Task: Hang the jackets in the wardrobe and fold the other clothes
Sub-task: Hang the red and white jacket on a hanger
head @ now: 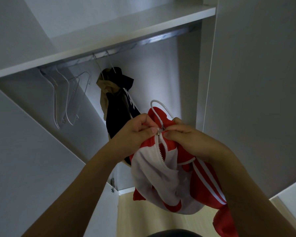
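Observation:
A red and white jacket (162, 178) hangs between my hands on a white hanger (156, 105) whose hook sticks up above the collar. My left hand (137, 132) pinches the zipper pull at the collar. My right hand (186, 135) pinches the red collar fabric right beside it. The zipper below is open and shows the white lining. Behind them, a black jacket (116, 117) and a tan jacket (103, 98) hang from the metal rail (143, 42) in the wardrobe.
Several bare wire hangers (67, 98) hang on the rail's left part. A white shelf (109, 31) runs above the rail. Wardrobe doors stand open at left (32, 159) and right (256, 82). Light wooden floor (143, 216) lies below.

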